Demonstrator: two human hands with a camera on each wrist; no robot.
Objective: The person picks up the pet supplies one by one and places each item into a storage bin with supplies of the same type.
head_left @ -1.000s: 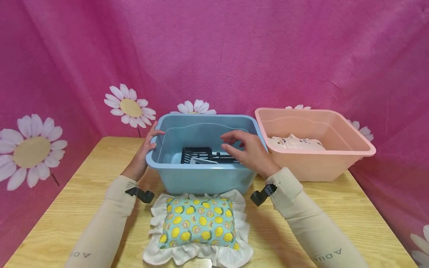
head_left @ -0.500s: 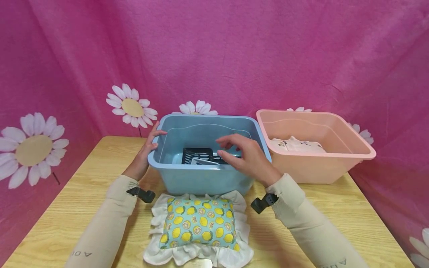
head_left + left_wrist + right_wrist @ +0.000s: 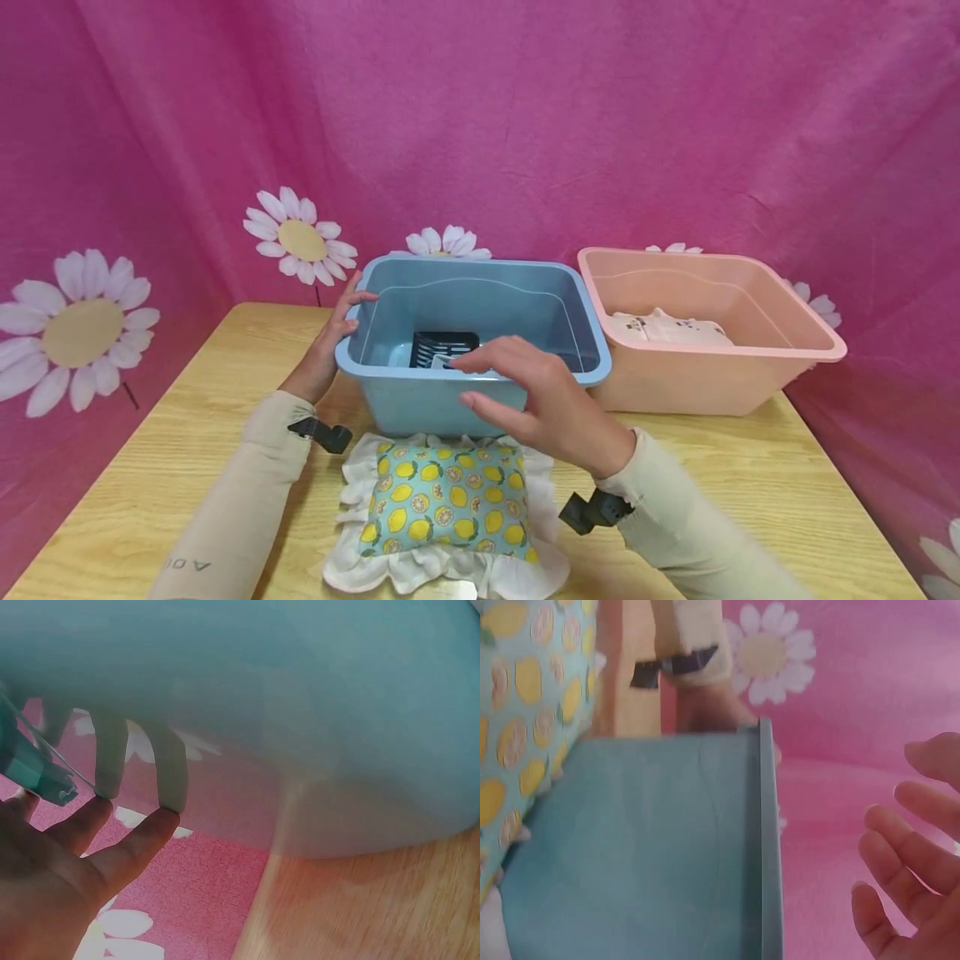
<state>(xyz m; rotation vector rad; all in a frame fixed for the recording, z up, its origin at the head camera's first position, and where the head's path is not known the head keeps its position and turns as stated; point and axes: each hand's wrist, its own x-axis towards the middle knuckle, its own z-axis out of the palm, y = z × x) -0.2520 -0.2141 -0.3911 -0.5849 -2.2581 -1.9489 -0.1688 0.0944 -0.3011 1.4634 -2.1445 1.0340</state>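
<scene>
My left hand (image 3: 326, 346) holds the left rim of a blue plastic bin (image 3: 450, 400). In the left wrist view, fingertips (image 3: 166, 817) of that hand press its glossy outer wall. Over the bin's front right rim hovers my right hand (image 3: 551, 404), fingers loosely bent, nothing in them. Inside the bin lies a black slotted litter scoop (image 3: 435, 343), its handle hidden behind the right hand. A light grey piece (image 3: 442, 362) overlaps the scoop. In front of the bin lies a ruffled cushion (image 3: 446, 500) with a lemon print.
A pink bin (image 3: 675, 387) stands against the blue bin's right side. It contains a white patterned soft item (image 3: 678, 330). A pink curtain (image 3: 480, 125) with daisies closes off the back and sides of the wooden table (image 3: 180, 425).
My right hand has drawn back from above the inside of the blue bin to above its front rim, covering the scoop's handle. The left hand stays on the rim.
</scene>
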